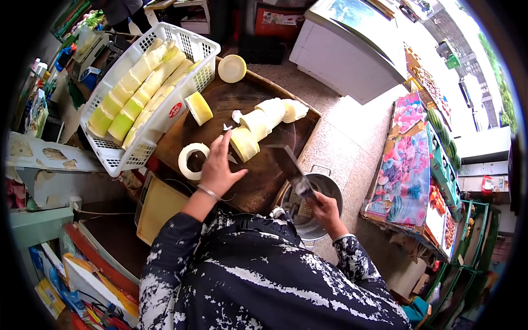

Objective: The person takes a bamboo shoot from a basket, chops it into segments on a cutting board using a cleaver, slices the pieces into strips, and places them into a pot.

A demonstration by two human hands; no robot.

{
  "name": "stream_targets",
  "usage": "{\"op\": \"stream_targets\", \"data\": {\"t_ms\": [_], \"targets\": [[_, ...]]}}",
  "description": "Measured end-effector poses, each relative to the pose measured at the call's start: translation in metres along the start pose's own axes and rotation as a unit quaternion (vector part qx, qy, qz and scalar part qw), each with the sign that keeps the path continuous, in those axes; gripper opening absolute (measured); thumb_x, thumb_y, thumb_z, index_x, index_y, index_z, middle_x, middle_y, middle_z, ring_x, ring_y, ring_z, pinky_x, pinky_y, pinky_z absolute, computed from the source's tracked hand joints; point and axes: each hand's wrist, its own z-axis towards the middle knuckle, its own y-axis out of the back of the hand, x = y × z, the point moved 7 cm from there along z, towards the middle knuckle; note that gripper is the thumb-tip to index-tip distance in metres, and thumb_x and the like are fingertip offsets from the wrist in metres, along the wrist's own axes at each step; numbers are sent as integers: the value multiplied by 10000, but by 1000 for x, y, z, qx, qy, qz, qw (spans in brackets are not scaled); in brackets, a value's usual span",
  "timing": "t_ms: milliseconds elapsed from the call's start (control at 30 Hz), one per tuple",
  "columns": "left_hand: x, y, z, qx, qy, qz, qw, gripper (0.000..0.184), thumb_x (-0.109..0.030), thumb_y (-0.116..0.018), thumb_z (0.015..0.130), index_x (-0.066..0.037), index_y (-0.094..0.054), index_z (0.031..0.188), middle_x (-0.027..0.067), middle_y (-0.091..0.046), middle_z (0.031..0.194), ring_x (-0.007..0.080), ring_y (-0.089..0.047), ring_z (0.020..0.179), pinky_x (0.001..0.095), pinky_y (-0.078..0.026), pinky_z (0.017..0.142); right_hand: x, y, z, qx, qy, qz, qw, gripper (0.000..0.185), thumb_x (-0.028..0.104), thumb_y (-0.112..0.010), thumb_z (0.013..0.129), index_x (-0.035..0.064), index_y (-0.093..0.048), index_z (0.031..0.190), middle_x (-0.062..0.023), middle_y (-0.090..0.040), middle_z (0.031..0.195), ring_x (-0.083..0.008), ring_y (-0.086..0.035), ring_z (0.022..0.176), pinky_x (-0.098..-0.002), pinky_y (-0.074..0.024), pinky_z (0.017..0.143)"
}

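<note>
My right hand (327,213) is wrapped round the handle of a cleaver (286,164), its blade slanting over the right part of the wooden board (220,107). My left hand (216,171) is open above the board, fingers stretched forward. Beside it lies a pale hollow ring (184,163), partly behind the hand. Just past my fingertips a thick yellowish segment (244,144), which looks like bamboo shoot, sits at the near end of a row of pale peeled pieces (269,114). Another cut segment (198,108) and a round piece (232,69) lie farther back.
A white plastic basket (165,124) holding several long pale-green stalks stands at the board's left. Below the board's right edge is a metal pot (334,190). A white cabinet (344,58) stands behind, and a fruit stand with a printed cover (404,165) is at the right.
</note>
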Motion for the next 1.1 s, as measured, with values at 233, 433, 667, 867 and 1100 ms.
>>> {"op": "stream_targets", "data": {"t_ms": [233,433,667,867,1100], "targets": [[15,-43,26,-32,168,18,985,980,-270,-806,563,-227,-215,1343,179,-351,1191,379,-517,1002,433,-483,833,-39,-20,-13,-123,-255,218,934,99,110,-558,886,38,-560,818,63,-468,549,-16,-397,430,-194,-302,382],[30,-22,61,-110,121,45,985,653,-234,-770,607,-94,-469,1170,143,-424,1084,316,-519,945,384,-467,835,-39,-30,15,-81,-266,177,944,173,89,-566,854,6,-618,997,4,-561,635,-29,-460,595,-220,-393,530],[45,1,114,-117,93,66,987,357,-163,-687,723,-75,-561,1045,137,-558,1041,299,-546,976,364,-462,828,-25,-30,53,-56,-225,133,964,194,84,-557,859,15,-607,1033,-49,-627,711,-37,-516,664,-235,-442,614],[85,-12,168,-36,81,34,996,281,-183,-666,726,-51,-630,971,131,-636,962,296,-590,896,350,-460,843,-6,-32,76,-61,-156,116,979,214,97,-585,844,29,-606,1045,-100,-627,695,-78,-567,618,-246,-449,587],[79,33,161,94,118,-130,980,311,-139,-594,824,-1,-578,1102,91,-634,979,147,-586,933,262,-461,805,23,-32,103,47,-66,-33,996,245,139,-608,807,115,-628,1050,-186,-596,670,-314,-625,619,-348,-471,535]]}}
